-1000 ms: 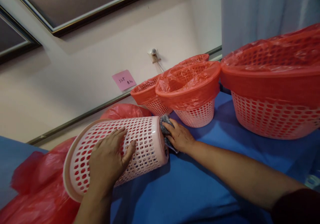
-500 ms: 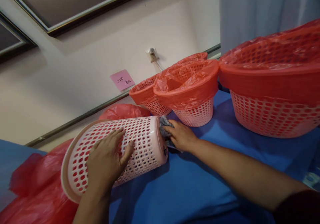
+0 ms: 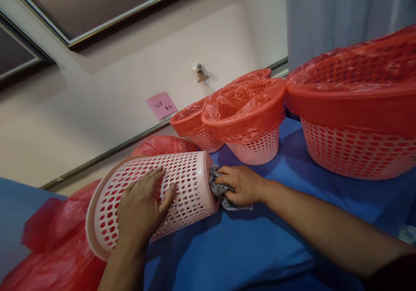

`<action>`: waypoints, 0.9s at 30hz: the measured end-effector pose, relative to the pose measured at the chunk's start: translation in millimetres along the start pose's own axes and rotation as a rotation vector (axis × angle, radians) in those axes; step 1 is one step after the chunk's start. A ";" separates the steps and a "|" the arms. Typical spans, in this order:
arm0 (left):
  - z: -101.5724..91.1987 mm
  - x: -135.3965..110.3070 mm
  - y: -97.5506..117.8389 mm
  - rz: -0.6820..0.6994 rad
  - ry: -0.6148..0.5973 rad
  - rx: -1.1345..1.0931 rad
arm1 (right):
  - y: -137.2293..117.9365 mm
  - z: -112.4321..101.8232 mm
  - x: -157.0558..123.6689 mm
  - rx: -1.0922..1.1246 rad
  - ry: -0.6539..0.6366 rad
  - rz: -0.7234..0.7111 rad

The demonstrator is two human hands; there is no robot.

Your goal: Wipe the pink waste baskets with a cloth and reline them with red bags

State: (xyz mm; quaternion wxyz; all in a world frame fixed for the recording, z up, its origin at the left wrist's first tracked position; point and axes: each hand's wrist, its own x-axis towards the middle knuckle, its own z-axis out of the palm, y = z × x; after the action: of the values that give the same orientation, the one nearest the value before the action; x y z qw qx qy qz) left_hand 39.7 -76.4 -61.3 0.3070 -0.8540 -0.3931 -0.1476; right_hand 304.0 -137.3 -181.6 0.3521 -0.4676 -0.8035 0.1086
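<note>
A pink perforated plastic basket point(image 3: 182, 176) lies on its side on the blue tabletop point(image 3: 260, 247), its open mouth to the left. My left hand point(image 3: 141, 208) rests flat on its side wall with the fingers spread. My right hand point(image 3: 242, 184) is closed on a grey cloth point(image 3: 218, 190), which it presses against the basket's bottom end.
Three upright pink baskets lined with red plastic bags stand behind: one point(image 3: 195, 130), a nearer one point(image 3: 250, 117) and a large one point(image 3: 357, 122) at right. Loose red bags point(image 3: 48, 243) lie at the left. A pink note point(image 3: 161, 105) and a wall hook point(image 3: 200, 71) are on the wall.
My right hand has moved the grey cloth down from the upper edge of the basket's bottom to its lower part. My left hand has stayed on the basket.
</note>
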 end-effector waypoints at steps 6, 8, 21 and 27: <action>-0.2 -0.9 -0.8 0.004 0.007 -0.009 | 2.1 -7.6 0.2 0.064 0.113 0.057; -0.3 -1.1 -1.1 0.009 0.010 -0.010 | -0.6 -7.9 -1.3 0.105 0.045 -0.041; 1.3 -2.8 0.5 -0.015 0.010 -0.019 | 12.7 33.0 5.1 -0.036 -0.114 0.302; 2.7 -0.9 0.6 -0.008 0.007 -0.007 | 36.4 49.8 22.1 0.122 0.136 0.360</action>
State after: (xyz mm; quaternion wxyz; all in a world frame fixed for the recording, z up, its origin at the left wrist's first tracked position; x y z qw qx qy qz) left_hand 39.5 -75.5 -64.0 0.3048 -0.8529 -0.3951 -0.1533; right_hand 288.4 -91.6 -225.9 0.4079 -0.5878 -0.6733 0.1864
